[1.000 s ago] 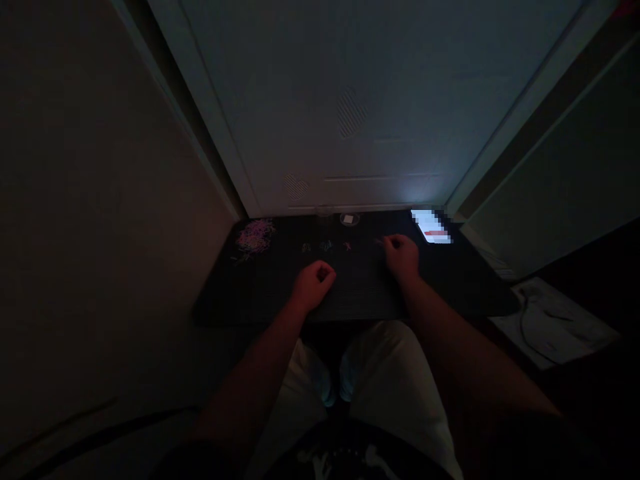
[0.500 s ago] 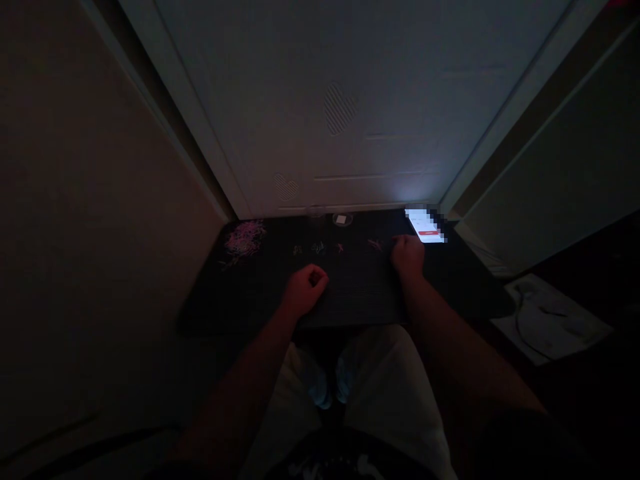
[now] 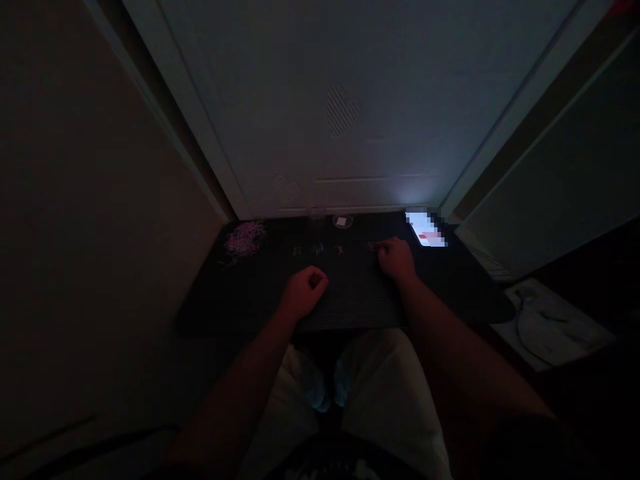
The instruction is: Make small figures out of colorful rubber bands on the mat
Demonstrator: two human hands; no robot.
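Note:
In the dim head view, my left hand [image 3: 305, 292] rests on the dark table, curled with thumb and forefinger meeting. Whatever its fingers may hold is hidden. My right hand [image 3: 399, 259] is farther right, fingers bent together, their tips at a few thin pinkish strands [image 3: 371, 246]. Whether they grip one is too dark to tell. Between the hands and beyond them lie a small pink piece [image 3: 340, 250], a small pale cluster [image 3: 317, 249] and another cluster [image 3: 297, 251]. A larger heap of thin pink and whitish strands [image 3: 245, 239] sits at the far left.
A lit phone [image 3: 425, 229] lies at the table's back right. Near the back edge are a round clear item with a white square [image 3: 342, 221] and a faint clear container [image 3: 316, 215]. A white panel with heart shapes [image 3: 343, 110] rises behind the dark table [image 3: 350, 303].
My right hand has moved left, away from the phone, to the pinkish strands. My left hand has stayed in place. The red patch on the phone screen looks different.

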